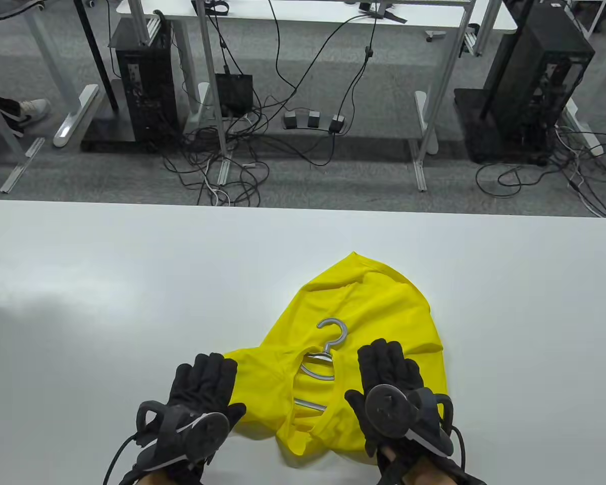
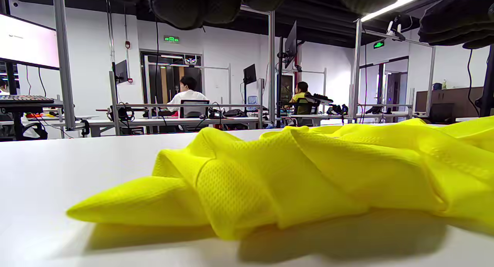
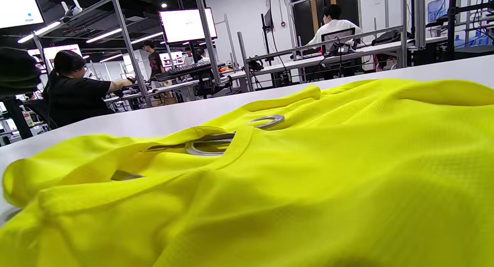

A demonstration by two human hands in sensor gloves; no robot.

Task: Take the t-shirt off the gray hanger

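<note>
A yellow t-shirt lies bunched on the white table, near the front edge. A gray hanger is inside it. Its hook sticks out of the neck opening and its bars show through the opening. My left hand lies flat with fingers stretched out, at the shirt's left sleeve, holding nothing. My right hand rests flat on the shirt just right of the neck opening, fingers stretched out. The left wrist view shows the folded sleeve close ahead. The right wrist view shows the shirt and the hook.
The white table stretches wide to the left, right and far side of the shirt. Beyond its far edge are the floor, cables and computer towers. Other desks and people show in the wrist views.
</note>
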